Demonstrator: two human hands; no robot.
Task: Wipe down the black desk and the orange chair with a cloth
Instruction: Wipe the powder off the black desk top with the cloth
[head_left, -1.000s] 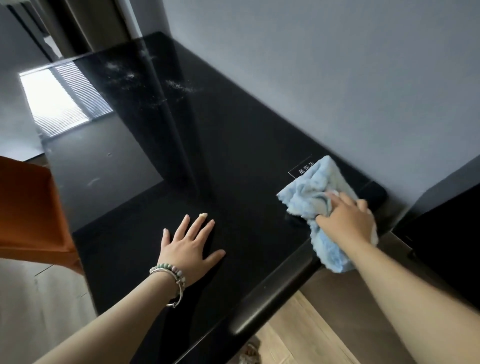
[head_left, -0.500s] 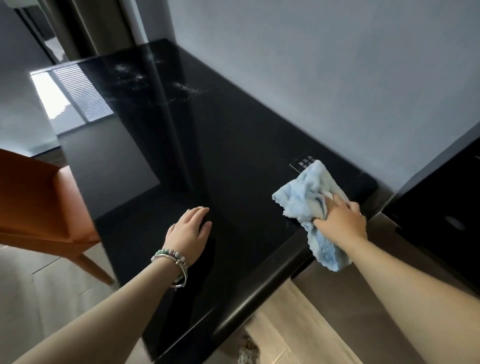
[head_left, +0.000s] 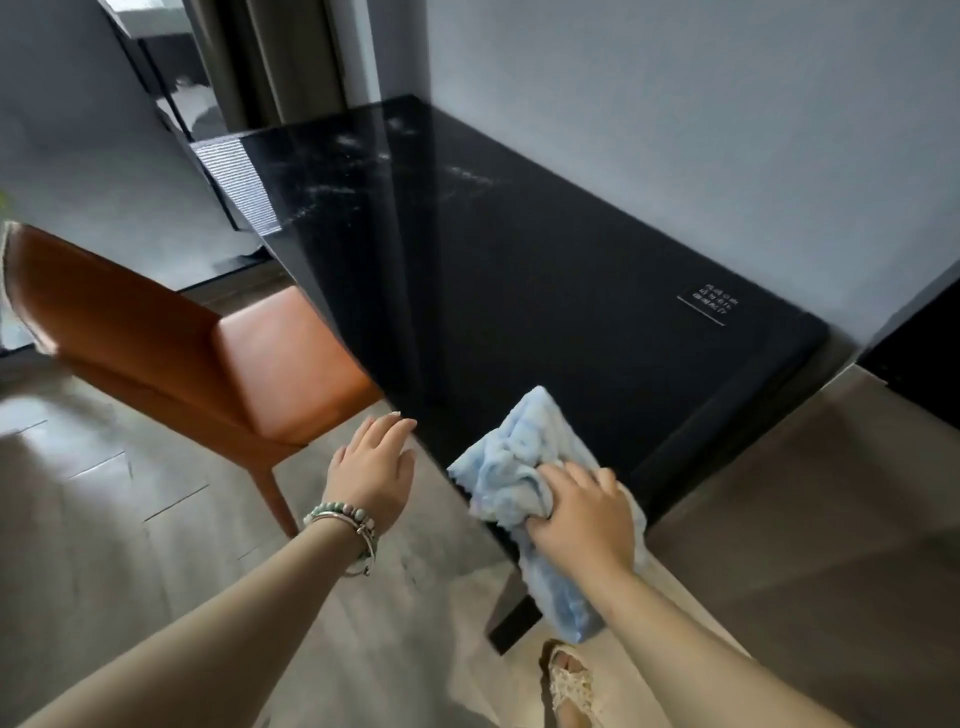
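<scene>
Black desk (head_left: 545, 291) against grey wall (head_left: 675, 130)

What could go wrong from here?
The blue cloth under the right hand hangs partly off the black desk's near corner; it may slip off.
White smears at the desk's far end could be missed.
The orange chair's seat is partly hidden by the desk, so it may get skipped.

Open desk (head_left: 519, 312) beside wall (head_left: 675, 130) (perhaps touching)

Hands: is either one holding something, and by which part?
The right hand grips the blue cloth by its bunched middle, on the near corner of the black desk. The left hand holds nothing.
</scene>
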